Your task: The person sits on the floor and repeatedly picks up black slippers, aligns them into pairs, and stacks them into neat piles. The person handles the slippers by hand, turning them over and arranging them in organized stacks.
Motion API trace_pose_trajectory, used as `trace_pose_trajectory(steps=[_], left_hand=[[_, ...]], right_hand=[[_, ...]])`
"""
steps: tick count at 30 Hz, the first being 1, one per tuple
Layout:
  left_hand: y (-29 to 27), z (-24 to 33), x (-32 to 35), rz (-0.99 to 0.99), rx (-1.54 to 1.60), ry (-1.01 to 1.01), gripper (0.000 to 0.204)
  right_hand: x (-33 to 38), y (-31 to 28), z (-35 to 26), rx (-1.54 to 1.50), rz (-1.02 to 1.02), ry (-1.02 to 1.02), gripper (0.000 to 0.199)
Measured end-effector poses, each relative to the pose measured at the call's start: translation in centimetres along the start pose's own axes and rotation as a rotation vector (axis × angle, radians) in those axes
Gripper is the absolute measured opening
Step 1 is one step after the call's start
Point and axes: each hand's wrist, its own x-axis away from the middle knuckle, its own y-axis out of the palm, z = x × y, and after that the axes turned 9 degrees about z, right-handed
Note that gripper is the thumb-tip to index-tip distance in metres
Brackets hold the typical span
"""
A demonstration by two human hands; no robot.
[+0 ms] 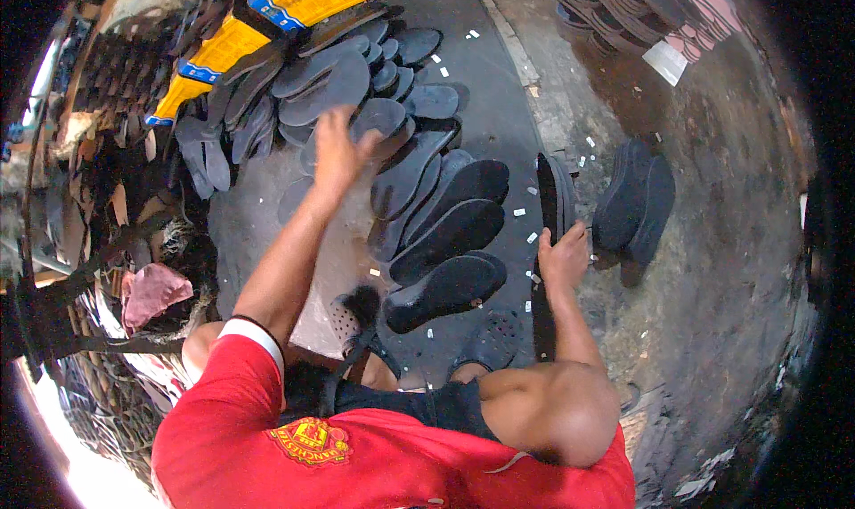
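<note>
Reaching forward, left hand [337, 153] spread and unclenched, blurred, over a dark sole [378, 117] just beyond its fingertips | sole's long axis slants up-right from hand | right hand [563, 258] clasps upright sole stack [549, 197], farther from spread soles [445, 233].

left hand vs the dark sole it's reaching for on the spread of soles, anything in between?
Nothing visible. The left hand is up over the spread of dark soles, its fingers at the edge of one sole; whether they touch is blurred. The right hand rests apart on a small upright stack of soles.
</note>
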Motion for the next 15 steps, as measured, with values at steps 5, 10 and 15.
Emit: trace_pose_trajectory(steps=[5, 10, 15], left_hand=[[1.3, 1.6, 7.4, -0.595, -0.013, -0.526, 0.123], [0.5, 5.1, 7.1, -0.128, 0.029, -0.176, 0.086], [-4.7, 16.6, 0.1, -0.44, 0.439, 0.08, 0.03]], right_hand=[[0.4, 0.7, 0.0, -0.008, 0.03, -0.031, 0.063], [-1.1, -3.0, 1.3, -0.497, -0.083, 0.229, 0.071], [-3.1, -12.7, 2.7, -0.774, -0.234, -0.318, 0.071]])
